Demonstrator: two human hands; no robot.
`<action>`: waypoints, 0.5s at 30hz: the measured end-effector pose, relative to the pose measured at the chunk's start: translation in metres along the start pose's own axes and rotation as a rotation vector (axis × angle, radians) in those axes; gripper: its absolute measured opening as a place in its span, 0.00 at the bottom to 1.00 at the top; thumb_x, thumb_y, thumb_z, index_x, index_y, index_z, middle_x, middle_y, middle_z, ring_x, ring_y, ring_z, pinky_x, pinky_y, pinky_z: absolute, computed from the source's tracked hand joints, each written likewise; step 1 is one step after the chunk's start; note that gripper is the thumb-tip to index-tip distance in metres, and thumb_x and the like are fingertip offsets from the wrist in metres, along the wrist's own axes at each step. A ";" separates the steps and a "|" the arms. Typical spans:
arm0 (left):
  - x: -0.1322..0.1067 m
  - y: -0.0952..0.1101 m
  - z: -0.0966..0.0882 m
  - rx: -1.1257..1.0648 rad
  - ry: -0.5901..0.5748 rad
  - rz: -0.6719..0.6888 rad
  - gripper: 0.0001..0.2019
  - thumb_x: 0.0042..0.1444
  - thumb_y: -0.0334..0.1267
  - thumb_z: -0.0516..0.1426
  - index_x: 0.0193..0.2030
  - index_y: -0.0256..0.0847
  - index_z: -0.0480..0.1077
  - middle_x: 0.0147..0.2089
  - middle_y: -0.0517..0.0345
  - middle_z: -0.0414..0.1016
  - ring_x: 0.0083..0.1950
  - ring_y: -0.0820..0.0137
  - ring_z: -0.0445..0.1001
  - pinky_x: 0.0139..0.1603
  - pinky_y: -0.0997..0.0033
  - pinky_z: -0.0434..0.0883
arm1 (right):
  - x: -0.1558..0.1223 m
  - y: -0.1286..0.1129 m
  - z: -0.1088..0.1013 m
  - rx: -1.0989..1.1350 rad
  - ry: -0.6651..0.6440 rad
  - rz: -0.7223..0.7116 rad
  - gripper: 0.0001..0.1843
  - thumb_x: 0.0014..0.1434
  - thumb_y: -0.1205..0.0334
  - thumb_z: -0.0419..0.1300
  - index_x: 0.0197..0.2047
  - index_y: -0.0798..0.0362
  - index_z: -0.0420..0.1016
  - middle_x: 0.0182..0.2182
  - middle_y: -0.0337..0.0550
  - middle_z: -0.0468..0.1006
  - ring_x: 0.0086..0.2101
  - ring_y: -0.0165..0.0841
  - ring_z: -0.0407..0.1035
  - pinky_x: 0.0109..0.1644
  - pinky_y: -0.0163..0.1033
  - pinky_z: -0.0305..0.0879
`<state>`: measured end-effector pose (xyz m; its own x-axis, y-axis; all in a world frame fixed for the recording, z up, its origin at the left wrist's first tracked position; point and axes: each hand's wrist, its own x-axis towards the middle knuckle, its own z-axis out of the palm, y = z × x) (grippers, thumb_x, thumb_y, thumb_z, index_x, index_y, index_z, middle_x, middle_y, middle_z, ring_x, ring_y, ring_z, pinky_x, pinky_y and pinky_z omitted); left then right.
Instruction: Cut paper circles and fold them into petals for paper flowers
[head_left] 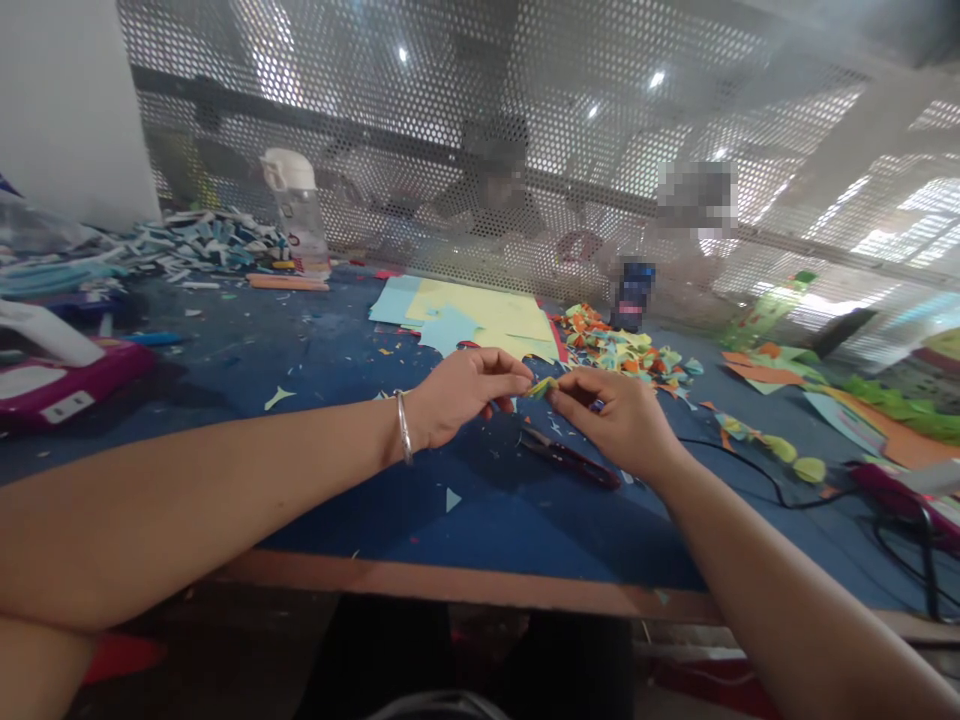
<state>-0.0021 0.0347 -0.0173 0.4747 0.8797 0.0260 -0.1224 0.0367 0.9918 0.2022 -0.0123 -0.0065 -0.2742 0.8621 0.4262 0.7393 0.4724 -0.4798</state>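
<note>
Above the blue table, a small yellow-green paper piece (541, 386) is pinched between my two hands. My left hand (480, 390), with a silver bangle at the wrist, grips its left end with thumb and finger. At the other end, my right hand (616, 412) holds it between thumb and forefinger. Below them lies a pair of scissors (570, 460) with dark handles. Behind my hands sit yellow and light blue paper sheets (480, 312). A heap of small cut paper pieces (630, 350) in orange, yellow and blue lies just beyond my right hand.
A clear bottle with a white lid (296, 205) stands at the back left beside a pile of paper strips (202, 240). Magenta devices lie at left (82, 385) and right (911, 500), the right one among black cables. A perforated metal screen (420, 130) rises behind the table.
</note>
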 end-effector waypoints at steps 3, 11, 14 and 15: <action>0.000 -0.002 -0.001 0.106 -0.064 -0.002 0.06 0.52 0.34 0.65 0.37 0.36 0.75 0.28 0.63 0.71 0.27 0.78 0.68 0.25 0.77 0.60 | 0.000 0.001 0.002 0.011 -0.009 -0.012 0.13 0.64 0.57 0.58 0.32 0.55 0.76 0.25 0.38 0.70 0.26 0.29 0.60 0.30 0.35 0.56; -0.001 -0.002 -0.002 0.324 -0.147 0.077 0.08 0.52 0.39 0.66 0.35 0.38 0.74 0.31 0.60 0.73 0.30 0.74 0.67 0.27 0.75 0.63 | -0.002 0.000 0.002 0.052 -0.041 -0.007 0.12 0.64 0.56 0.58 0.32 0.54 0.77 0.27 0.40 0.75 0.28 0.31 0.64 0.31 0.36 0.59; 0.001 -0.003 -0.003 0.365 -0.131 0.122 0.08 0.54 0.40 0.64 0.34 0.38 0.72 0.29 0.62 0.71 0.27 0.75 0.66 0.25 0.75 0.63 | -0.002 -0.001 0.001 0.076 -0.053 0.008 0.17 0.67 0.52 0.56 0.33 0.54 0.77 0.26 0.39 0.75 0.26 0.29 0.64 0.31 0.35 0.60; 0.002 -0.004 -0.003 0.375 -0.124 0.137 0.08 0.55 0.40 0.64 0.33 0.39 0.71 0.28 0.62 0.70 0.27 0.76 0.65 0.25 0.75 0.62 | -0.002 -0.001 0.000 0.081 -0.056 0.013 0.19 0.68 0.51 0.55 0.33 0.54 0.77 0.27 0.40 0.76 0.25 0.29 0.65 0.30 0.35 0.60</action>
<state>-0.0033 0.0375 -0.0211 0.5800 0.8002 0.1528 0.1239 -0.2720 0.9543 0.2015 -0.0143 -0.0067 -0.3004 0.8761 0.3771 0.6919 0.4723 -0.5461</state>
